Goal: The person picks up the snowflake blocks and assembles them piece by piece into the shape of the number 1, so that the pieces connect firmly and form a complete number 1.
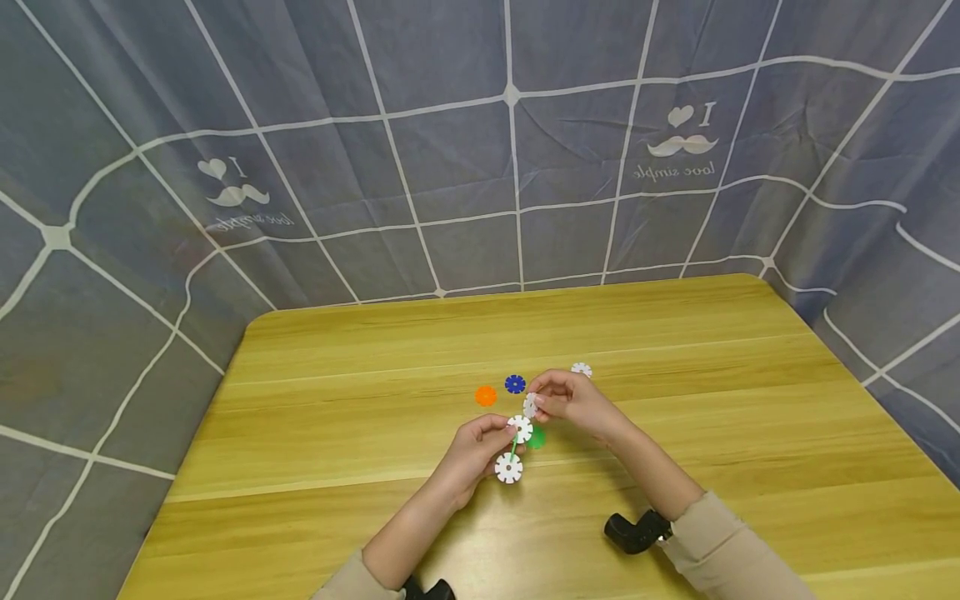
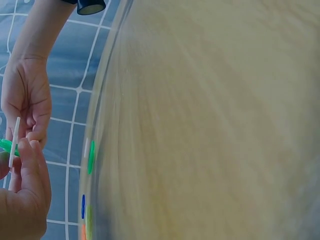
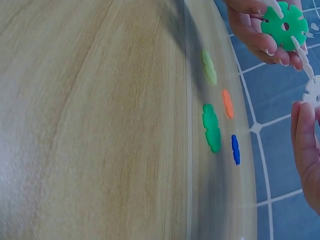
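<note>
Near the table's middle, my left hand (image 1: 476,450) grips a joined piece of notched plastic discs. A green disc (image 3: 285,26) sits between two white discs, an upper white disc (image 1: 520,429) and a lower white disc (image 1: 508,468). My right hand (image 1: 573,402) pinches another white disc (image 1: 531,406) between thumb and fingers, just above the joined piece. The right wrist view shows this white disc (image 3: 312,92) close to a white disc slotted into the green one; whether they touch I cannot tell.
On the wooden table (image 1: 360,400) lie an orange disc (image 1: 486,396), a blue disc (image 1: 515,384), a green disc (image 1: 536,437), a light green disc (image 3: 209,67) and a white disc (image 1: 581,369) behind the right hand. A grey-blue curtain (image 1: 450,167) surrounds the table.
</note>
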`<state>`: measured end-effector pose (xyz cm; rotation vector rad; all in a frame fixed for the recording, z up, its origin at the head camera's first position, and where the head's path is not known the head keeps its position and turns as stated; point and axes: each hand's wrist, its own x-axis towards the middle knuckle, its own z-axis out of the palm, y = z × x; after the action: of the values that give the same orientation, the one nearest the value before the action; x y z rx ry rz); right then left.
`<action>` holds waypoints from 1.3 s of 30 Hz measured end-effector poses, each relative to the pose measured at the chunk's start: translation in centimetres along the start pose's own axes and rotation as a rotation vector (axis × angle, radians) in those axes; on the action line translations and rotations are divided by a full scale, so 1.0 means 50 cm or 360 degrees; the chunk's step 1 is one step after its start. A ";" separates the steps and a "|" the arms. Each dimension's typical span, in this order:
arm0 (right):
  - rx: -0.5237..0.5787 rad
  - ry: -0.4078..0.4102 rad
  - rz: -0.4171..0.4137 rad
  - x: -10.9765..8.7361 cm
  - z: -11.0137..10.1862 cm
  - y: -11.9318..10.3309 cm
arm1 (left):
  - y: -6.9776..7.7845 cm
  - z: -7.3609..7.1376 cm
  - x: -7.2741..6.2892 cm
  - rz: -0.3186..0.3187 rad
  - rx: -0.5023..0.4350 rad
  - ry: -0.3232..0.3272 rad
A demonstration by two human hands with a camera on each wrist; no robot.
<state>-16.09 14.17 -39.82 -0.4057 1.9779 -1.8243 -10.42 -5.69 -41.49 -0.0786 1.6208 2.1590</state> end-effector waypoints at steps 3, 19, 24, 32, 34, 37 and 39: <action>-0.0007 0.0002 0.0008 0.000 0.001 0.000 | 0.000 0.000 0.000 0.0000 -0.0003 -0.0005; 0.0003 -0.0009 -0.0010 0.005 0.005 0.006 | -0.004 0.001 0.002 -0.0007 0.0009 0.0006; -0.0022 -0.0022 -0.0013 0.005 0.008 0.009 | -0.006 -0.001 0.002 -0.0010 0.0014 0.0003; -0.0033 -0.0020 -0.0041 0.001 0.014 0.007 | -0.010 0.000 0.002 0.0020 0.0015 0.0032; -0.0034 0.0013 -0.0045 -0.001 0.017 0.006 | -0.010 0.002 0.001 0.0033 0.0023 0.0058; -0.0053 0.0090 -0.0075 -0.003 0.024 0.005 | -0.009 0.006 0.001 0.0056 0.0039 0.0115; -0.0080 0.0154 -0.0102 -0.004 0.031 0.005 | -0.008 0.009 0.000 0.0075 0.0050 0.0153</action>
<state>-15.13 12.96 -40.15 -0.4076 2.1018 -1.8691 -10.19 -5.18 -41.72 -0.1383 1.7259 2.1947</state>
